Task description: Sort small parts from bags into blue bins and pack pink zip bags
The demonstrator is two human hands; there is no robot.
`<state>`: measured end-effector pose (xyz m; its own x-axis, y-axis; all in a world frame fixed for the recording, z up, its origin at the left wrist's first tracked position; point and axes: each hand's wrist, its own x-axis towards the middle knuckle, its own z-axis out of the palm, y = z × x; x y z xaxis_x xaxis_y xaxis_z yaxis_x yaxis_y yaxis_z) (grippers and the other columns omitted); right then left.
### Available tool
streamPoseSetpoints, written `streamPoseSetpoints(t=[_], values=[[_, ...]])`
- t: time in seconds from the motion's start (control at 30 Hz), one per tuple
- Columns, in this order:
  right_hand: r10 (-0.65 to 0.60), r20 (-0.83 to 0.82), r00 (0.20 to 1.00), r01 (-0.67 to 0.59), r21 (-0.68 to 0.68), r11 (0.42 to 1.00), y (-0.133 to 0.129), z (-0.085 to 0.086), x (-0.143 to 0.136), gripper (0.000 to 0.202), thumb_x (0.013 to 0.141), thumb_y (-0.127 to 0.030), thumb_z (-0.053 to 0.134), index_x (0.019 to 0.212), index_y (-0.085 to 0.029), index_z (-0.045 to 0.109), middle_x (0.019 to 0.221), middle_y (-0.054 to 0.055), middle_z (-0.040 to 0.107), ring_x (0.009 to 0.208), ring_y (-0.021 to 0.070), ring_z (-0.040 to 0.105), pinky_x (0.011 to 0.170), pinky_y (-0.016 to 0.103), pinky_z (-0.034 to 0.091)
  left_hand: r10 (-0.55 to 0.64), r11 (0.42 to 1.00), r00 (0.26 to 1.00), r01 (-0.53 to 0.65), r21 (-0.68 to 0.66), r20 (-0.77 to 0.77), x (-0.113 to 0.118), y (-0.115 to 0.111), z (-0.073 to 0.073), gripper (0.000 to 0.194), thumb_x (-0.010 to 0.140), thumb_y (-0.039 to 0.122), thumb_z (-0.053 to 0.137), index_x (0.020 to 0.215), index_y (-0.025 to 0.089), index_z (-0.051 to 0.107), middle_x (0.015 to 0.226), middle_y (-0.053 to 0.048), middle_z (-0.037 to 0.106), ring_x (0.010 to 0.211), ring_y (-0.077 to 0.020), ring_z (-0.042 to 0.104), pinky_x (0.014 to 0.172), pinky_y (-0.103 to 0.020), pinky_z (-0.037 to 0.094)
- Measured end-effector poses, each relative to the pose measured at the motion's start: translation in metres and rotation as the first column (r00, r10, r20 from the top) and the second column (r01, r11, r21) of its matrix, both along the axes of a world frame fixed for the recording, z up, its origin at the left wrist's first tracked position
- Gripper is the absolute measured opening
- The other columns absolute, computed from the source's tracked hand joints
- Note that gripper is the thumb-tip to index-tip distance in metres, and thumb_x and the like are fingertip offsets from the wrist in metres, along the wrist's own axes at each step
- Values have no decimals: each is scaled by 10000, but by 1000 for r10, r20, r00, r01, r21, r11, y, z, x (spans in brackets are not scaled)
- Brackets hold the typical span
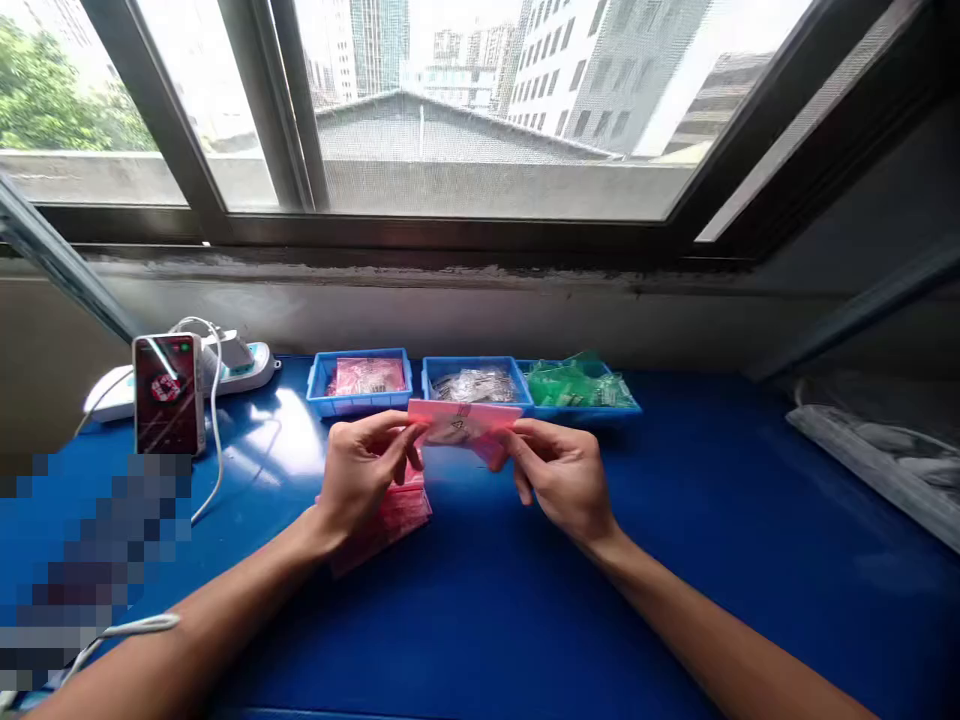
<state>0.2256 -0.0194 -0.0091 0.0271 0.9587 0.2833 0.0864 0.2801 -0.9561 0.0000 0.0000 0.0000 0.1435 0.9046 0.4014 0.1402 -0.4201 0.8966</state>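
Pink pouches (pixel 397 525) are lying on the blue worktop (pixel 487 620), partly hidden by the left hand (pixel 364 470). That hand is pinching one end of a pink bag (pixel 461 425) raised over the worktop, and the right hand (pixel 566 475) is pinching the other end. Farther off, a phone (pixel 166 395) is standing at left before a white power strip (pixel 259 368), and three blue trays (pixel 360 404) are holding pink, clear and green packets (pixel 370 376). A window (pixel 450 190) is rising behind.

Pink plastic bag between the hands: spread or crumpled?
Mostly spread. Pink plastic bag spans left hand to right hand, upper edge straight. Mouth open or shut: cannot tell.
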Motion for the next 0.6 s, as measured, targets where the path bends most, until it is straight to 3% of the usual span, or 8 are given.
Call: streamPoseSetpoints(t=[0.1,0.2,0.3,0.4,0.5,0.6], values=[[-43,18,999,41,76,996,1,1,0,189,892,-246,762,1047,-219,866,943,76,841,421,116,640,377,229,452,10,994,999,-5,113,-46,-2,1,1,189,963,161,637,1019,163,818,909,-67,833,698,-149,744,584,-218,569],[-84,15,996,81,137,987,0,2,0,232,888,-213,752,1095,-239,853,1091,85,829,528,154,721,409,238,469,7,976,996,13,219,-92,-2,2,3,255,951,99,604,1087,176,806,1056,-83,825,946,-192,760,768,-264,591],[-70,37,997,64,147,987,-2,3,0,117,906,-262,751,922,-204,852,792,50,803,460,141,667,418,240,458,61,961,990,-24,276,-126,-1,1,5,162,949,161,652,995,180,806,953,-71,786,896,-190,701,785,-281,542],[-34,87,996,26,102,995,-5,3,-3,404,962,-393,704,622,-176,724,471,-18,575,337,87,475,381,232,366,105,972,984,-71,223,-146,-1,3,9,238,948,282,689,743,170,735,752,-33,671,719,-162,596,686,-270,478],[6,136,991,-16,71,997,-5,4,-5,501,1009,-465,618,617,-166,708,434,-34,471,360,82,402,396,239,316,102,991,987,-91,96,-121,-10,15,17,301,945,364,670,722,163,687,702,-19,644,663,-152,580,621,-256,442],[22,181,983,-39,92,995,-4,6,-6,482,1011,-455,598,662,-152,736,456,-31,465,406,93,404,436,250,321,243,969,963,-237,65,-120,-31,40,29,369,933,451,644,697,167,644,636,5,593,579,-131,512,549,-244,371]])
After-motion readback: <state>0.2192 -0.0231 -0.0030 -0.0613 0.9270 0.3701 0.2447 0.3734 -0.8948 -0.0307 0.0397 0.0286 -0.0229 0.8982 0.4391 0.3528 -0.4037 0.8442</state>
